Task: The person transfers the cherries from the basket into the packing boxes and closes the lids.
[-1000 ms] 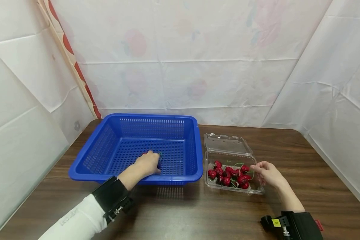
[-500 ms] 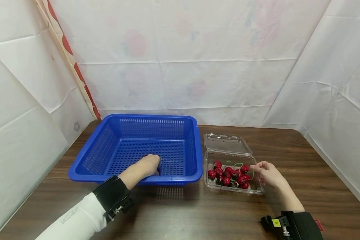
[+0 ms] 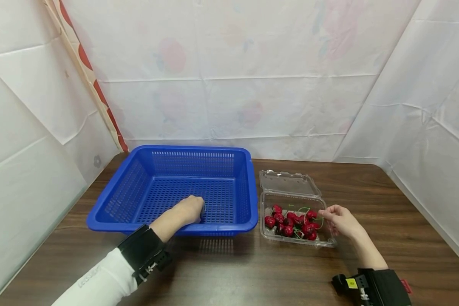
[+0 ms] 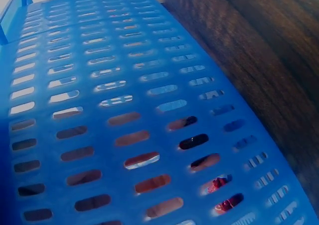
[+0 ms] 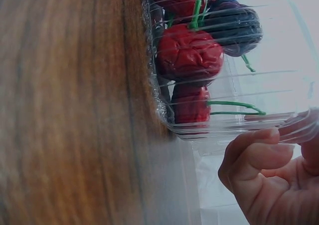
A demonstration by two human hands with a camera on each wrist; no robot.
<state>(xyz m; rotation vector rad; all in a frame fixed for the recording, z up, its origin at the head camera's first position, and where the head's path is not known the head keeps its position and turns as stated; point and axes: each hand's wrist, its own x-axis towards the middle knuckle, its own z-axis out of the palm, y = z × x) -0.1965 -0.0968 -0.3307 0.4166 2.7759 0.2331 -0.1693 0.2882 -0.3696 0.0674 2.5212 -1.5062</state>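
My left hand (image 3: 185, 210) reaches over the near rim into the blue plastic basket (image 3: 126, 180), low near its floor, fingers curled round cherries. In the left wrist view, red cherry skin (image 4: 229, 203) and parts of the fingers show through the slots; the basket wall hides most of the grip. My right hand (image 3: 341, 220) pinches the right rim of a clear plastic clamshell box (image 3: 299, 243) on the table. Several red cherries (image 3: 288, 231) with green stems lie in it. In the right wrist view a wrinkled red cherry (image 5: 190, 54) shows through the clear wall.
The box's hinged lid (image 3: 290, 184) is folded back. Basket and box stand side by side on a brown wooden table (image 3: 229, 278). White patterned sheets (image 3: 229, 106) enclose it at the back and sides. A camera is strapped to each wrist.
My left hand has sunk slightly in the basket and its fingers have curled more. The red and green seen beside it have mostly gone behind the hand. The right hand keeps its place.
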